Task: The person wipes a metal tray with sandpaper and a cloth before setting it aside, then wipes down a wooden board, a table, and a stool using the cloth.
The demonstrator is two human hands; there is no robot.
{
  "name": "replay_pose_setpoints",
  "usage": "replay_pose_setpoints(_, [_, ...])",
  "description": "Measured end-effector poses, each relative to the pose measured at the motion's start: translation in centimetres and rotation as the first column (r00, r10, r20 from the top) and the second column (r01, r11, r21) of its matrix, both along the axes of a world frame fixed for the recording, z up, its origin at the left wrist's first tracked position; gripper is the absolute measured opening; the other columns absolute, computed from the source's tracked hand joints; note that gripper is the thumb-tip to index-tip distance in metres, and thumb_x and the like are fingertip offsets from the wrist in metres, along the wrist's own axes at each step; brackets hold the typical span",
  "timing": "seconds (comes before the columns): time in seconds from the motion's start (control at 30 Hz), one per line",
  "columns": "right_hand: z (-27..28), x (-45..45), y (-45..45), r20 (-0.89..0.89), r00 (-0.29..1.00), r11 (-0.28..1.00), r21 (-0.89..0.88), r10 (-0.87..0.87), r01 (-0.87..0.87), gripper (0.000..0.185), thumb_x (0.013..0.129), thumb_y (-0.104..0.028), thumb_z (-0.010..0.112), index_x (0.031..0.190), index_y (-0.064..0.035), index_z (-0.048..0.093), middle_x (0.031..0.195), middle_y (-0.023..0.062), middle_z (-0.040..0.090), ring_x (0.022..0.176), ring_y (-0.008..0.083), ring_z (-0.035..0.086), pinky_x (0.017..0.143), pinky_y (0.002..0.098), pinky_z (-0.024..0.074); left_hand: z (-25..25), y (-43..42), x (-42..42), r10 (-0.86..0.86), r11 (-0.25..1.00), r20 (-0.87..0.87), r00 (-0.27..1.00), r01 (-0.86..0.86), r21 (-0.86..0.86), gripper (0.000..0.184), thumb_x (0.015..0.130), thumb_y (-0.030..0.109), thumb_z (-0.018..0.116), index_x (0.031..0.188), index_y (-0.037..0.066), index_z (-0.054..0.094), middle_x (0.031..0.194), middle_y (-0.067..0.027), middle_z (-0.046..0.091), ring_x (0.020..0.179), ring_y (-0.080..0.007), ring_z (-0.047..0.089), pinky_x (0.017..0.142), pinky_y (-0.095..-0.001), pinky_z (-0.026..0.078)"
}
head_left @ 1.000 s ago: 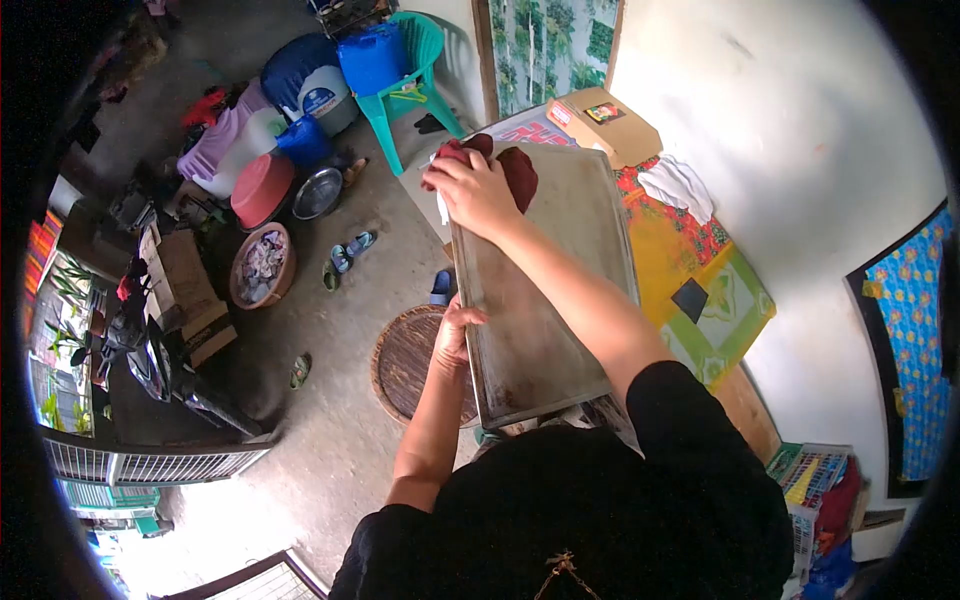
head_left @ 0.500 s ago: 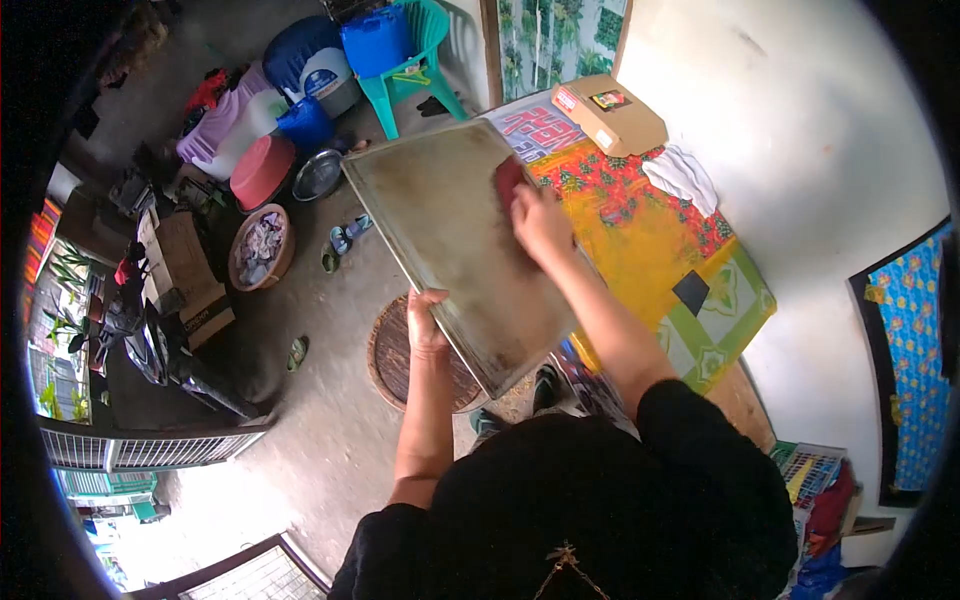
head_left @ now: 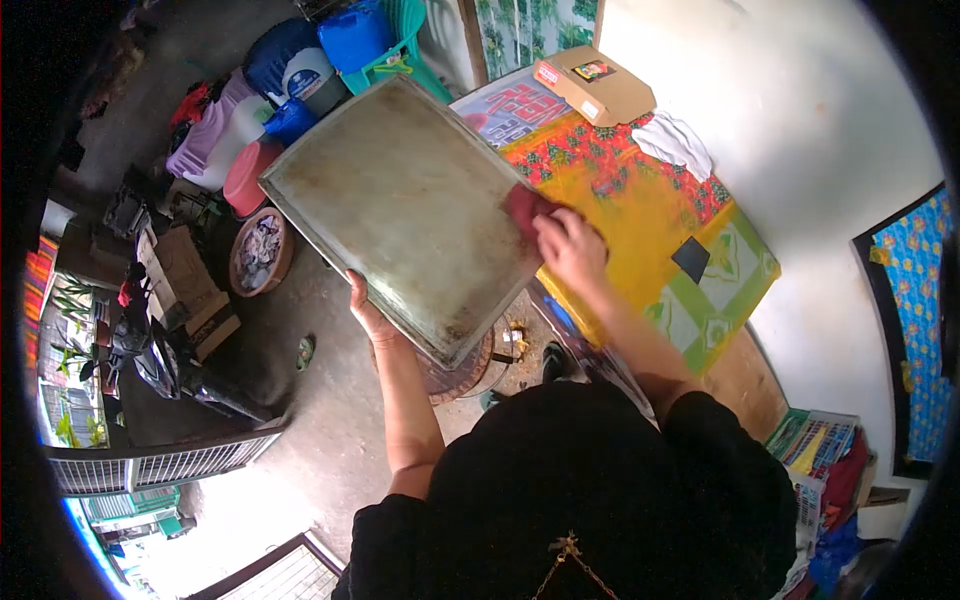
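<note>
While left grip [head_left: 370,315] pinches tray [head_left: 400,200], right grip [head_left: 577,248] clasps maroon cloth [head_left: 523,206]; patterned tabletop [head_left: 625,225] beside white wall [head_left: 800,150].

The grey floor [head_left: 325,400] was brightly lit at lower left; a pattern-covered table [head_left: 640,225] was set beside the white wall [head_left: 790,130].

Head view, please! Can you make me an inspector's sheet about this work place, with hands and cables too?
Surface: table, with colourful coverings.
Job's things: tray, dark marks near its edges; red cloth against its right edge.
Clutter: box and white cloth on the table.
Hands: left hand grips the tray's edge; right hand holds the red cloth.
Cables: nothing clearly seen.
Surroundings: green chair, brown tub, slipper on the floor.
</note>
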State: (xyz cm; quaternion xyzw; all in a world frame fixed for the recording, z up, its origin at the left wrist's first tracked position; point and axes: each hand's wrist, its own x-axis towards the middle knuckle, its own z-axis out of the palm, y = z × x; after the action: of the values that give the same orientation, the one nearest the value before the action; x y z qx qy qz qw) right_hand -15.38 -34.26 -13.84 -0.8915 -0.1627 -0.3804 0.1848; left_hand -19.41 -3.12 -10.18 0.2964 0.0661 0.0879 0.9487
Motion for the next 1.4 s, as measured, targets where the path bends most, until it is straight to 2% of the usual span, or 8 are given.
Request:
replay_pose_setpoints(0.17, [-2.7, 4.6, -7.0, -0.417, 0.904, 0.83, 0.469, -0.093, 0.301, 0.031, 0.085, -0.028, 0.066, 0.114, -0.0164, 0.066, 0.109, 0.0168, 0.065, 0.098, 0.0368, 0.062, 0.081, 0.0418, 0.0505, 0.0, 1.0, -1.0, 0.015, 1.0, -0.026, 1.0, -0.015, -0.02, 0.066, 0.087, 0.051, 0.061, 0.129, 0.001, 0.049, 0.114, -0.017, 0.061, 0.1, -0.0321, 0.062, 0.086, -0.0451, 0.054])
replay_pose_setpoints(0.3, [0.3, 4.8, -8.2, -0.358, 0.743, 0.174, 0.932, 0.565, 0.318, 0.046, 0.089, -0.03, 0.067, 0.124, -0.0011, 0.059, 0.119, 0.0093, 0.063, 0.107, 0.0184, 0.059, 0.094, 0.0324, 0.0445, -2.9, 2.2, -0.8, -0.031, 0.994, 0.022, 0.999, 0.033, -0.1, 0.072, 0.085, 0.053, 0.063, 0.132, 0.001, 0.046, 0.116, -0.019, 0.06, 0.1, -0.0339, 0.063, 0.085, -0.0461, 0.055])
replay_pose_setpoints(0.4, [4.0, 3.9, -7.8, -0.182, 0.554, 0.022, 0.959, 0.813, 0.283, 0.051, 0.086, -0.026, 0.072, 0.128, -0.0016, 0.056, 0.121, 0.0077, 0.062, 0.107, 0.0173, 0.059, 0.095, 0.0315, 0.0443, -2.3, 1.4, -1.0, -0.056, 0.992, -0.006, 0.998, 0.055, -0.112, 0.073, 0.083, 0.053, 0.065, 0.133, 0.002, 0.047, 0.116, -0.0193, 0.061, 0.102, -0.0347, 0.063, 0.086, -0.0461, 0.055])
replay_pose_setpoints(0.5, [5.2, 3.8, -7.7, -0.299, 0.425, 0.288, 0.953, 0.854, 0.091, 0.055, 0.083, -0.019, 0.075, 0.13, -0.0021, 0.054, 0.12, 0.007, 0.062, 0.108, 0.0175, 0.058, 0.095, 0.0316, 0.0442, -2.4, 0.7, -0.7, -0.054, 0.99, -0.038, 0.998, 0.049, -0.133, 0.07, 0.082, 0.05, 0.067, 0.132, 0.005, 0.049, 0.114, -0.0176, 0.063, 0.097, -0.0348, 0.064, 0.081, -0.0469, 0.056])
replay_pose_setpoints(0.67, [4.3, 3.8, -8.5, -0.231, 0.419, 0.221, 0.973, 0.878, 0.074, 0.061, 0.076, -0.009, 0.079, 0.131, -0.0025, 0.053, 0.12, 0.0068, 0.062, 0.108, 0.017, 0.058, 0.097, 0.032, 0.0433, -6.7, 3.1, 0.1, -0.224, 0.968, 0.036, 0.974, 0.227, -0.107, 0.058, 0.085, 0.036, 0.07, 0.131, 0.007, 0.05, 0.115, -0.0141, 0.063, 0.1, -0.0317, 0.064, 0.085, -0.0461, 0.055])
replay_pose_setpoints(0.87, [3.9, 4.3, -10.1, -0.203, 0.396, 0.188, 0.979, 0.896, 0.078, 0.061, 0.07, 0.002, 0.077, 0.127, -0.0034, 0.056, 0.119, 0.0058, 0.062, 0.111, 0.0177, 0.056, 0.099, 0.0322, 0.0427, -3.4, -0.2, 2.8, 0.121, 0.914, -0.311, 0.943, 0.017, 0.406, 0.04, 0.093, 0.029, 0.062, 0.12, 0.0, 0.055, 0.105, -0.0097, 0.066, 0.088, -0.0228, 0.066, 0.079, -0.0358, 0.054])
replay_pose_setpoints(1.23, [1.5, 6.9, -9.2, -0.39, 0.548, 0.39, 0.913, 0.74, 0.122, 0.049, 0.082, -0.016, 0.075, 0.126, -0.0037, 0.056, 0.111, 0.0035, 0.063, 0.103, 0.0142, 0.058, 0.093, 0.0293, 0.0443, -7.0, -2.6, 2.1, 0.672, 0.032, -0.003, 0.74, -0.025, 0.999, 0.061, 0.095, 0.05, 0.054, 0.079, -0.008, 0.065, 0.057, -0.0179, 0.054, 0.055, -0.0214, 0.05, 0.057, -0.0399, 0.043])
replay_pose_setpoints(1.4, [7.4, 8.6, -8.5, 0.056, 0.841, -0.133, 0.991, 0.538, 0.019, 0.045, 0.085, -0.024, 0.074, 0.123, -0.003, 0.058, 0.112, 0.0062, 0.062, 0.101, 0.0144, 0.057, 0.091, 0.0305, 0.0443, -4.0, -2.4, 0.2, 0.647, -0.115, 0.08, 0.759, -0.007, 0.993, 0.058, 0.093, 0.051, 0.056, 0.08, -0.005, 0.067, 0.061, -0.0236, 0.058, 0.054, -0.0335, 0.055, 0.057, -0.0446, 0.044])
